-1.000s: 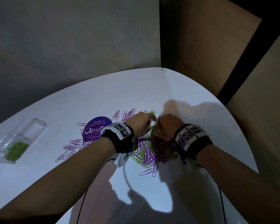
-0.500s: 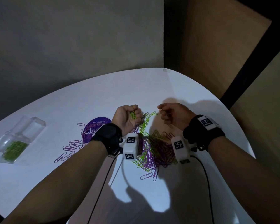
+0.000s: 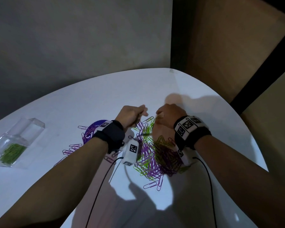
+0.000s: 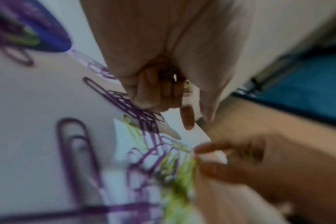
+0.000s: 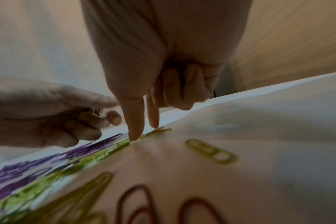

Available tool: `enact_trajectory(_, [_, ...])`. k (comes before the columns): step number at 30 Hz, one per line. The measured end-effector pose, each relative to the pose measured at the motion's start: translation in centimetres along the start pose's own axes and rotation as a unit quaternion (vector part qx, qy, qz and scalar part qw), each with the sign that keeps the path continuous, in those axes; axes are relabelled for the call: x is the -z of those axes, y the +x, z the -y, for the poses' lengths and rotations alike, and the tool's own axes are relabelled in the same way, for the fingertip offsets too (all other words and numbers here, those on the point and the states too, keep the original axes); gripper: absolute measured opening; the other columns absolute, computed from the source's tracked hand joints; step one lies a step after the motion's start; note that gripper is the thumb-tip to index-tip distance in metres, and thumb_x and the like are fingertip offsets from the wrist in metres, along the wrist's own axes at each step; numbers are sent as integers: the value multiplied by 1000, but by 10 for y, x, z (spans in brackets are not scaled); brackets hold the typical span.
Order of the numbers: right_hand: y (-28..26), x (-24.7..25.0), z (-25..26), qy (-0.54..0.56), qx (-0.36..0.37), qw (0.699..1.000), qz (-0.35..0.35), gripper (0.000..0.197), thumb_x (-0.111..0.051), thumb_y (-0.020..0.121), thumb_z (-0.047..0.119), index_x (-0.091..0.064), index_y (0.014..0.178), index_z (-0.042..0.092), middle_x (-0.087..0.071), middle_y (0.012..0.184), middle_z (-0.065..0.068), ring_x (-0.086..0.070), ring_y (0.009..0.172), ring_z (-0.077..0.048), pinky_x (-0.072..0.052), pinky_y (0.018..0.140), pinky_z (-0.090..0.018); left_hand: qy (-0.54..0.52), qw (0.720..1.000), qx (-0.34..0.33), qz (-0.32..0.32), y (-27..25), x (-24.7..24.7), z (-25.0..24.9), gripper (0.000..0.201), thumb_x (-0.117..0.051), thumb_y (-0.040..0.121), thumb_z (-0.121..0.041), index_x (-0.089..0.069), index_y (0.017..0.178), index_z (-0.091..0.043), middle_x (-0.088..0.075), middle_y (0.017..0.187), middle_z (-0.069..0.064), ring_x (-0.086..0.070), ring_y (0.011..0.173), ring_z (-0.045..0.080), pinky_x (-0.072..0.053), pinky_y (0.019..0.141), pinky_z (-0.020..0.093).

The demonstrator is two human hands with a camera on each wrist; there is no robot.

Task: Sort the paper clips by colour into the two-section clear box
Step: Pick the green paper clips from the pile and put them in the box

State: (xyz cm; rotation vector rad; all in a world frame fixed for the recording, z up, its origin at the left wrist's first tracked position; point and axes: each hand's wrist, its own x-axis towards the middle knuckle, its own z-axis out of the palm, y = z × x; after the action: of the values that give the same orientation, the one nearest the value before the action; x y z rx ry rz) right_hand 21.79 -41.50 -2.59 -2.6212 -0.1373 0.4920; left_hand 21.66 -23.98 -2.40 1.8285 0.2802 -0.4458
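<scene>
A tangled pile of purple and green paper clips (image 3: 151,155) lies on the white table (image 3: 105,96). My left hand (image 3: 139,113) hovers over its far edge, its fingers curled round green paper clips (image 4: 187,84) while the forefinger sticks out. My right hand (image 3: 159,116) is just to the right of it. In the right wrist view its thumb and forefinger (image 5: 133,136) point straight down, and the tips touch a green clip (image 5: 157,130) on the table. The other fingers are curled. The clear two-section box (image 3: 36,127) stands at the far left, with green clips (image 3: 12,153) in its near section.
A round purple sticker (image 3: 97,127) lies under loose purple clips left of the pile. More purple clips (image 3: 72,148) are scattered beside my left forearm. Black cables run from both wrist cameras toward me. The table's curved right edge is close to my right forearm.
My left hand has turned from palm-up to knuckles-up, still holding green clips. My right hand has dropped from its raised position onto the green clips at the pile's far edge.
</scene>
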Motion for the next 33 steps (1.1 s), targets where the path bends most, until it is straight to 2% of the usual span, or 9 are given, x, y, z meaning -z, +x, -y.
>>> enact_trajectory(3, [-1,-3,5,-22,4,1000,-7,36,-68,82,36,-64,116,29,-64,121,-3,-60,110,-26,-47,88,-33,262,961,-88,6,3,-2,5,16,-75,79,-27,-69,69,-15,-69,70,6,-57,59,17,-53,62,32])
enact_trajectory(6, [-5,-3,12,-16,6,1000,-15,32,-63,84,33,-64,116,30,-64,120,-3,-60,110,-27,-47,87,-33,380,918,-112,-6,3,-9,6,7,-73,78,-18,-68,73,-18,-69,75,6,-62,68,19,-53,72,31])
enact_trajectory(12, [-9,0,15,-17,8,1000,4,25,-70,82,33,-69,107,31,-65,117,-5,-61,108,-28,-47,86,-33,292,952,-86,22,-1,-6,4,49,-68,78,1,-49,41,-23,-71,81,12,-58,64,17,-54,68,36])
enact_trajectory(16, [-12,1,13,-18,14,1000,11,17,-71,81,32,-73,98,32,-69,111,-3,-63,103,-27,-48,81,-30,222,971,-70,50,-3,1,5,9,-71,82,-9,-72,73,-8,-70,76,12,-57,68,20,-52,66,36])
enact_trajectory(21, [-15,3,14,-31,18,999,13,12,-71,82,32,-74,93,31,-70,108,-2,-64,100,-28,-48,79,-29,213,974,-63,48,-4,8,4,17,-72,83,-19,-74,89,-3,-71,90,22,-57,70,19,-47,55,16])
enact_trajectory(24, [-17,5,13,-28,16,999,21,14,-71,81,33,-75,94,30,-70,106,-1,-65,99,-27,-45,76,-27,228,970,-78,20,-3,12,3,26,-69,85,-15,-62,68,4,-70,80,13,-60,71,12,-44,51,7])
enact_trajectory(26, [-16,5,15,-9,17,1000,21,10,-71,81,31,-76,90,29,-71,102,-1,-65,95,-26,-45,74,-25,227,968,-102,0,-6,13,-1,40,-67,86,-11,-46,52,-6,-62,63,0,-59,64,-4,-41,52,6])
enact_trajectory(28, [-12,3,21,4,17,1000,1,9,-67,83,25,-76,87,26,-71,98,0,-66,92,-26,-49,74,-27,230,966,-117,-22,-7,16,-4,47,-68,86,-16,-49,43,-22,-59,56,-2,-58,60,-2,-42,55,13])
enact_trajectory(33, [-2,-2,33,15,24,999,-32,38,-61,89,30,-58,127,26,-61,128,-3,-58,116,-27,-46,95,-33,238,963,-121,-29,-12,21,-9,25,-71,82,-20,-62,59,-21,-56,52,-6,-48,49,0,-38,51,15])
